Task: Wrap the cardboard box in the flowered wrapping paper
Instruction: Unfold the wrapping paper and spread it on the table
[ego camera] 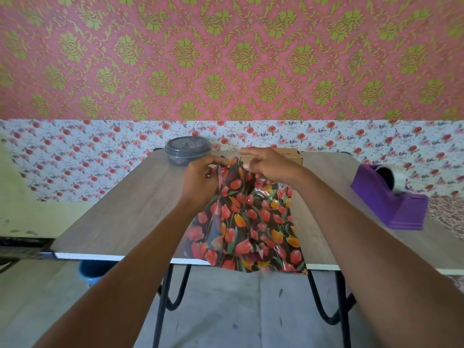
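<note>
The flowered wrapping paper [247,222], dark with red and orange tulips, lies folded and crumpled on the wooden table [130,204], its near end hanging over the front edge. My left hand [200,179] pinches the paper's far left edge. My right hand [270,165] holds the far end of the paper, fingers curled over it. Behind my right hand, at the table's back edge, stands the brown cardboard box [292,154], mostly hidden by the hand.
A round grey lidded plastic container [187,150] stands at the back left of the table. A purple tape dispenser [390,199] sits at the right edge. Black hairpin legs and a blue tub [91,271] show under the table.
</note>
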A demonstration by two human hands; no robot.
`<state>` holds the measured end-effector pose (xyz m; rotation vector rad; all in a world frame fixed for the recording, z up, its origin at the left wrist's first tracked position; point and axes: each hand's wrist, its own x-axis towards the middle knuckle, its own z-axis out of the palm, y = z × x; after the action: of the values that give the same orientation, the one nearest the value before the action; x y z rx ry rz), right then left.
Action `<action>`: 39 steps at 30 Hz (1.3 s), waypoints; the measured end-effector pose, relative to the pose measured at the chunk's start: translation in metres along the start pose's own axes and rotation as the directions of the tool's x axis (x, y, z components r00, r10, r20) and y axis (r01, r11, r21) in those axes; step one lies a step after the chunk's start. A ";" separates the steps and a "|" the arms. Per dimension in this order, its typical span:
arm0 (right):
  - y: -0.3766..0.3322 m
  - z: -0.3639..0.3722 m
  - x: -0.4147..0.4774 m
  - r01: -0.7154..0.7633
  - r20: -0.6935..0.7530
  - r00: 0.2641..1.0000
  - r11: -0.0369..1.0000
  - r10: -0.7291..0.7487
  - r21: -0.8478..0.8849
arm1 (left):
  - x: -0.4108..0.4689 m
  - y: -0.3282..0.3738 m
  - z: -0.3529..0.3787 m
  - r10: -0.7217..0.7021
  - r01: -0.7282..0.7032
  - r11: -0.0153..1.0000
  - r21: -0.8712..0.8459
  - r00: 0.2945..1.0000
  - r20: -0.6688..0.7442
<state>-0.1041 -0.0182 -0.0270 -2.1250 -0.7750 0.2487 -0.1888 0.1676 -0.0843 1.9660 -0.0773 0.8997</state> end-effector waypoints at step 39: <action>0.097 -0.028 -0.045 -0.219 -0.238 0.792 0.627 0.562 0.748 | 0.021 -0.061 -0.074 -0.755 0.753 0.637 0.164 0.652 -0.064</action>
<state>-0.0849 -0.1082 -0.0889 -1.4898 0.1196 0.2166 -0.1910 0.2653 -0.0944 1.8861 0.8097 0.3249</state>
